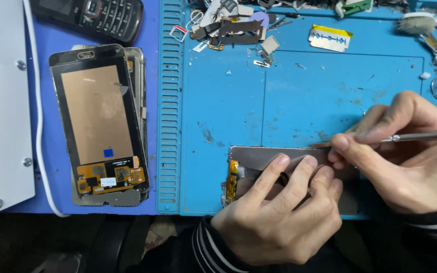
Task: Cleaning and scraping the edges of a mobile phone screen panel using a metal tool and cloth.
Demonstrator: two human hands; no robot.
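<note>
I note a flat, rectangular phone display panel with a dull silver metal back (259, 157), lying face-down near the front edge of the blue mat. An orange flex cable sits at its left end. A slim silver metal tool (421, 135) lies level, tip at the panel's upper edge.

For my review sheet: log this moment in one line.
left hand: pressing phone screen panel | right hand: holding metal tool at panel edge | surface: blue mat

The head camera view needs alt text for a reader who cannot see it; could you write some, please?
A left hand presses a phone screen panel onto a blue work mat while the right hand works a metal tool along its top edge. Another screen assembly lies left.
</note>
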